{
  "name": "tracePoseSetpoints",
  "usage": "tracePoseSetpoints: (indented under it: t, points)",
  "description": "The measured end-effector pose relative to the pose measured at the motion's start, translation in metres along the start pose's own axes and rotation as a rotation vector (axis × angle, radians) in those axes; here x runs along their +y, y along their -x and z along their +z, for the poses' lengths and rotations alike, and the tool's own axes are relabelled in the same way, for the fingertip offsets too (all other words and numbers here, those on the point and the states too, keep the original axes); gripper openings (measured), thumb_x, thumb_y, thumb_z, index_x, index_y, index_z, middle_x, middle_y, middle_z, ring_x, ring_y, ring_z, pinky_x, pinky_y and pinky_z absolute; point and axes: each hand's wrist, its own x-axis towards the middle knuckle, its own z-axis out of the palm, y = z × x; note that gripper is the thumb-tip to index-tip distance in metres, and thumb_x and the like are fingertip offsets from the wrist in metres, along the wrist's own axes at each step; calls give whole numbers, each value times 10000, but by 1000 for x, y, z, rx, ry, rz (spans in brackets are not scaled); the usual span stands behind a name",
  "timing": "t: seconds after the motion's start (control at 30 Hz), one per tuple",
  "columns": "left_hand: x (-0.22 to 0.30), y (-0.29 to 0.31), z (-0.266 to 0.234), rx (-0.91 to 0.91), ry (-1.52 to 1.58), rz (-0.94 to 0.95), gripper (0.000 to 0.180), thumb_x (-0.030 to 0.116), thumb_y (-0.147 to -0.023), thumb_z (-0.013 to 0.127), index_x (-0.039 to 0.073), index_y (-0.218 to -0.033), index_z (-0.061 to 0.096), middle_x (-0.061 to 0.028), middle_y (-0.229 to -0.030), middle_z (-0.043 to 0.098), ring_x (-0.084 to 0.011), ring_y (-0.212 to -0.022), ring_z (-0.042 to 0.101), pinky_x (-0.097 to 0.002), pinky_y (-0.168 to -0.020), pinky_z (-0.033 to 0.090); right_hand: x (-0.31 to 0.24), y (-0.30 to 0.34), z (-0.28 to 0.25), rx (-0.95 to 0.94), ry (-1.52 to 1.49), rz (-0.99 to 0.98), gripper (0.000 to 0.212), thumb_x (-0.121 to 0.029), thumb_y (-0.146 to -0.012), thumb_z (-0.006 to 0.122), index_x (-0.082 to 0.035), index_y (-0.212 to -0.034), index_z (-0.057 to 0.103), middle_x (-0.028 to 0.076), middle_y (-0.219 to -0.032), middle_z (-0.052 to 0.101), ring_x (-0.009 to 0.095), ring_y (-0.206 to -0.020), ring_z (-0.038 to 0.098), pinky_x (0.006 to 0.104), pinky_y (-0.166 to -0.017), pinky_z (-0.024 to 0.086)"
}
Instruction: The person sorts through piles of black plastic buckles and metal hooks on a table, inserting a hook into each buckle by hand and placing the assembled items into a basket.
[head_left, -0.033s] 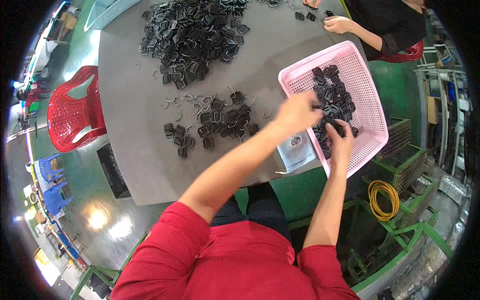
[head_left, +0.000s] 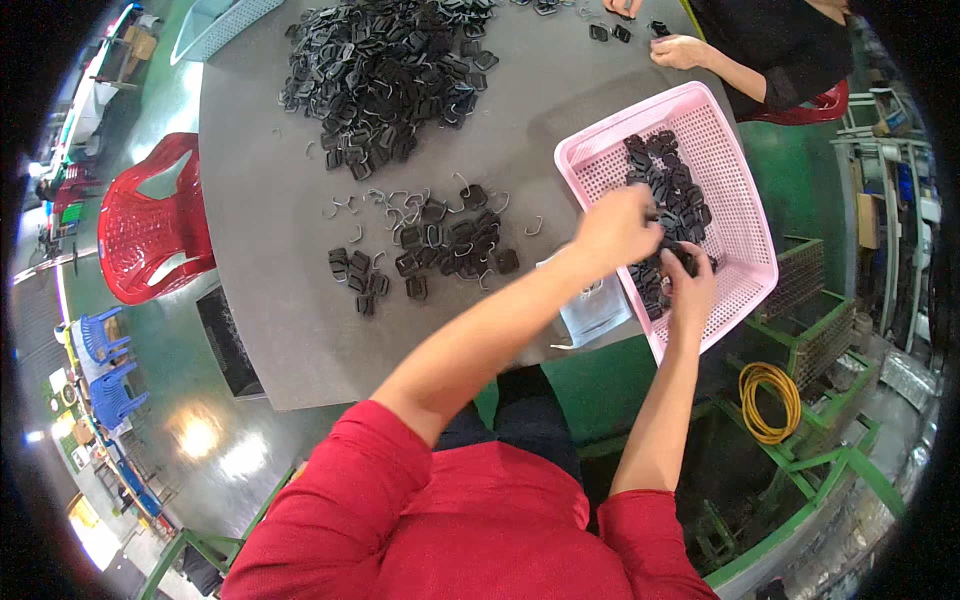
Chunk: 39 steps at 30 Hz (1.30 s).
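Over the pink basket (head_left: 570, 150), my left hand (head_left: 618, 228) is closed, a black piece at its fingertips. Beside it, my right hand (head_left: 690, 285) curls its fingers around black plastic pieces (head_left: 679, 258). More small black pieces (head_left: 678, 185) lie heaped inside the basket, next to both hands. Under my left forearm is a clear plastic bag (head_left: 595, 312), partly hidden. On the grey table (head_left: 300, 250) to the left, several small black pieces (head_left: 465, 238) lie among bent metal wire hooks (head_left: 400, 205).
A large pile of black pieces (head_left: 380, 85) covers the table's far side. At the far right, a co-worker's hand (head_left: 678, 50) handles a black piece. A red chair (head_left: 150, 220) stands left; a yellow hose coil (head_left: 768, 402) hangs near green metal frames (head_left: 840, 460) at the right.
My left hand has moved slightly to the right over the basket, nearer my right hand. My right hand has shifted a little to the right, still holding black pieces.
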Motion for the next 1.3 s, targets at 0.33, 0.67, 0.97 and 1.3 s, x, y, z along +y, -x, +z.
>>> tracePoseSetpoints:
  t: [0.33,0.67,0.97,1.3]
  points:
    - [-94,22,-102,396,-468,-15,284,209,-741,646,59,-981,619,-132,-1022,601,-288,-930,581,-373,-821,459,-24,-1,40,229,434,-776,290,-115,-779,623,-15,-1046,566,139,-973,584,299,-934,549,380,-852,426]
    - [-205,67,-146,375,-601,-224,273,189,-724,676,68,-951,587,-108,-895,581,-294,-945,539,-387,-806,436,20,-4,273,-242,704,-629,246,-211,-723,702,-79,-903,597,73,-900,609,259,-916,589,390,-749,476]
    - [-193,97,-185,277,1079,-438,182,257,-875,592,90,-947,594,10,-860,595,-82,-772,565,-253,-646,476,16,-19,197,-776,-298,290,187,-136,-730,691,-30,-856,602,53,-753,602,145,-773,605,280,-630,459]
    - [-192,82,-107,160,-599,-359,446,247,-699,731,55,-1038,513,-157,-947,617,-322,-877,605,-409,-727,475,31,2,211,-708,920,-545,307,-191,-645,771,-100,-874,587,66,-969,592,284,-826,604,383,-720,470]
